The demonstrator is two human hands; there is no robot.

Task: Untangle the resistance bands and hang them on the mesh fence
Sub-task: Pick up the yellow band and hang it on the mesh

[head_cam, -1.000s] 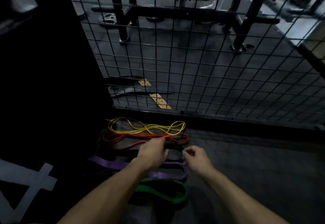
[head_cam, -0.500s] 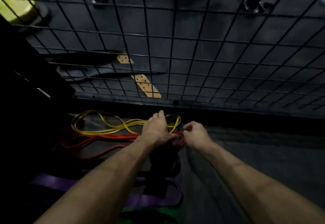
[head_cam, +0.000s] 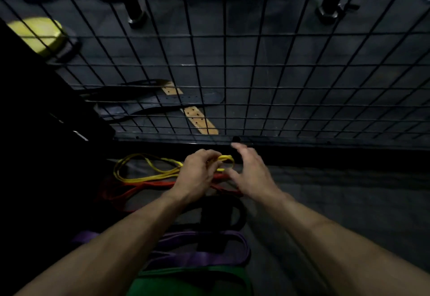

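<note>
Dim gym floor (head_cam: 337,202), head view looking down at both forearms reaching forward. Left hand (head_cam: 197,176) at the right end of the yellow band (head_cam: 144,178), fingers (head_cam: 213,158) curled and pinching its loop where the strands bunch together; the loop end pokes out just past the knuckles. Right hand (head_cam: 252,172) just beside it, fingers (head_cam: 239,148) spread and slightly bent, holding nothing; whether the thumb touches the red band (head_cam: 149,185) below it cannot be told through the blur. Yellow band lies in loose, crossing coils on the floor, close to the base of the mesh fence (head_cam: 256,74). Red band directly nearer the camera, touching or overlapping the yellow along its near edge, running left into shadow and under the left wrist. Then a wide black band (head_cam: 235,214) in an oval loop, partly hidden by the left forearm. Then a purple band (head_cam: 209,257), flat and folded on itself. Nearest, at the bottom edge, a green band (head_cam: 193,281), cut off by the frame. All five bands lie on the floor, none on the fence. Fence is black wire in a square grid, standing upright across the upper frame, its bottom rail just beyond the hands. Behind the mesh: dark belts with tan ends (head_cam: 201,121) lying flat, a blurred yellow object (head_cam: 37,34) at upper left, black equipment legs (head_cam: 137,12) at top
</note>
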